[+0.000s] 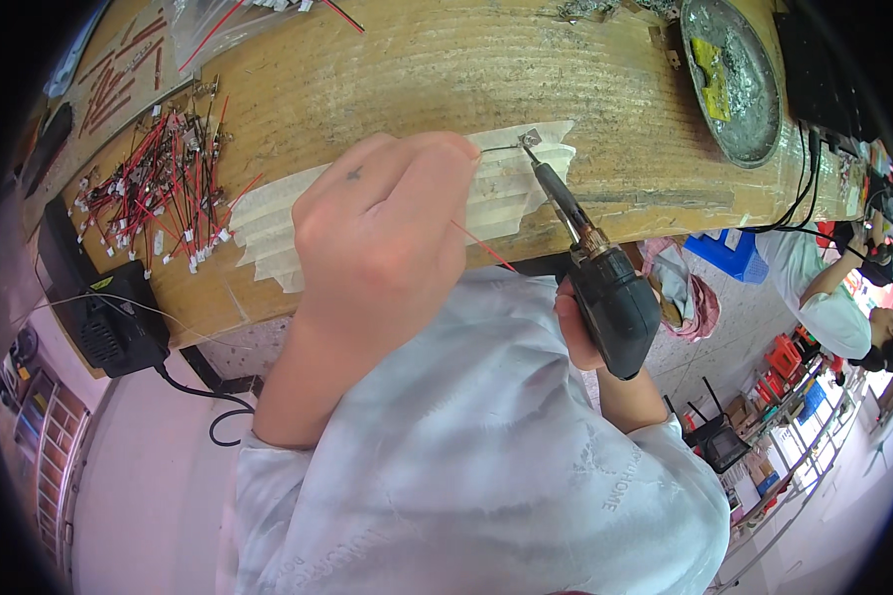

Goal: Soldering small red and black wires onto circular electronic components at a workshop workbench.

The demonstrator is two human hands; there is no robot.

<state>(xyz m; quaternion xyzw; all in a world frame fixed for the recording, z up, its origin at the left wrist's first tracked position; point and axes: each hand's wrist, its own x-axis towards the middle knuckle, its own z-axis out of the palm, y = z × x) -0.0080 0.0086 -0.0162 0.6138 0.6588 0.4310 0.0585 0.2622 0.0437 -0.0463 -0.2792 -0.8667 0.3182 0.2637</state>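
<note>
My left hand (382, 218) is closed in a pinch over strips of cream masking tape (501, 203) on the wooden bench. From its fingertips a thin black wire (499, 148) runs to a small grey metallic piece (532, 137) at the tape's upper right end. A red wire (484, 249) sticks out below the same hand. My right hand (577, 329) grips a black soldering iron (613, 302) from beneath, its fingers partly hidden by the handle. The iron's thin tip touches or nearly touches the grey piece at the wire's end.
A pile of red and black wires with white connectors (159, 183) lies at left, above a black power box (119, 322). At far right stands a round metal dish (749, 119) holding a yellow sponge (710, 79). Another person (831, 297) works beyond the bench's right end.
</note>
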